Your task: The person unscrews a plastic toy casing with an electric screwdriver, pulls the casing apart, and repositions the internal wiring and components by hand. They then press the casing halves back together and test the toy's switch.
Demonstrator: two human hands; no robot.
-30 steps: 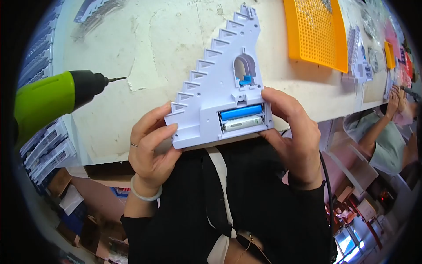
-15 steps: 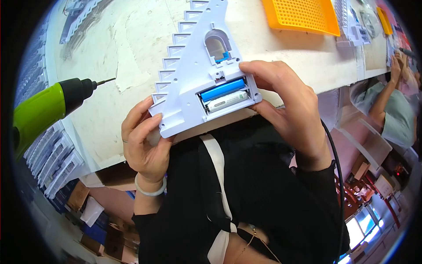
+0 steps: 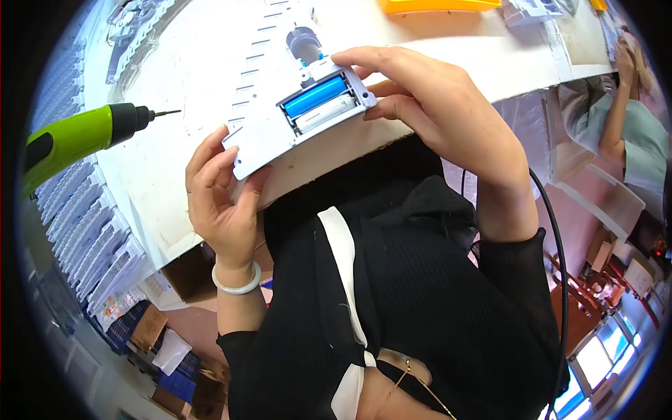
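Head view: work is being done at a pale worktable [image 3: 490, 42], with white plastic parts [image 3: 91, 231] stacked along its left side. One stepped plastic housing [image 3: 262, 136] is being held up by the table's near edge, bay side showing; whether it's touching the table can't be told. Basically a hold-and-angle step, and any shift would probably call for both ends being supported, since the bay's uncovered. A green power driver [image 3: 80, 136] sits off to the left, bit aimed housing-ward but well apart. An orange tray [image 3: 441, 5] is cut off up top. The left corner is gripped by the left hand's [image 3: 224, 210] fingers, the bay end pinched by the right hand's [image 3: 448, 105]. Inside, a blue cell [image 3: 316, 96] lies beside a white one [image 3: 325, 114]. Glare's hiding some detail, nothing's seen blocking the hands.
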